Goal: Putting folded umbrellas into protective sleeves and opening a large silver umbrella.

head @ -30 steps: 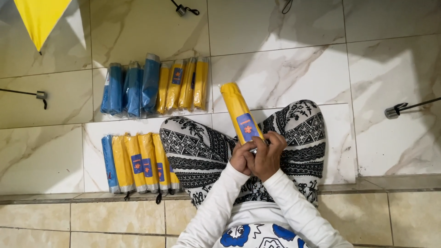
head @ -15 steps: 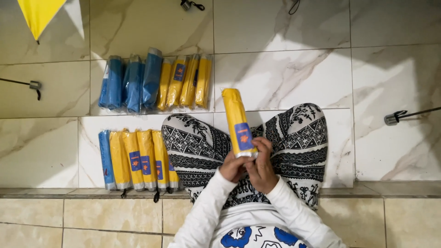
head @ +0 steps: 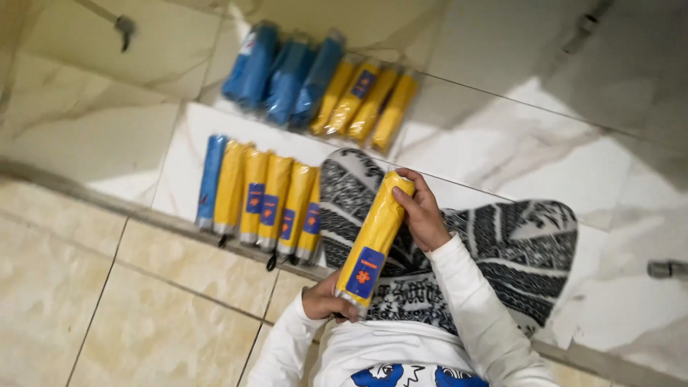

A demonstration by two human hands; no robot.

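- Because the camera is tilted, the marble floor (head: 502,154) runs at a slant, and a raised tile edge crosses the picture from the left side down toward the bottom right; the list below goes from the left of the picture to the right.
- A near row of folded umbrellas (head: 261,197), one blue at its left end and the rest yellow, lies side by side on the floor just beyond that tile edge, long axes pointing away from the person.
- A far row of folded umbrellas (head: 319,82), blue on the left and yellow on the right, lies further out toward the top edge, apart from the near row.
- The left hand (head: 326,301) sits low, just beside the person's body, fingers curled around the bottom end of the yellow sleeved umbrella (head: 374,240); how tightly they press cannot be told.
- That umbrella is held above the lap, clear of the floor, its long axis running from the left hand up and slightly rightward to the right hand, with a blue label near its lower end.
- The right hand (head: 423,215) wraps the top end, fingers closed over the tip and thumb along the side.
- The patterned trousers (head: 516,244) lie under and to the right of both hands.
- Each hand holds one end, the left nearer the near row.
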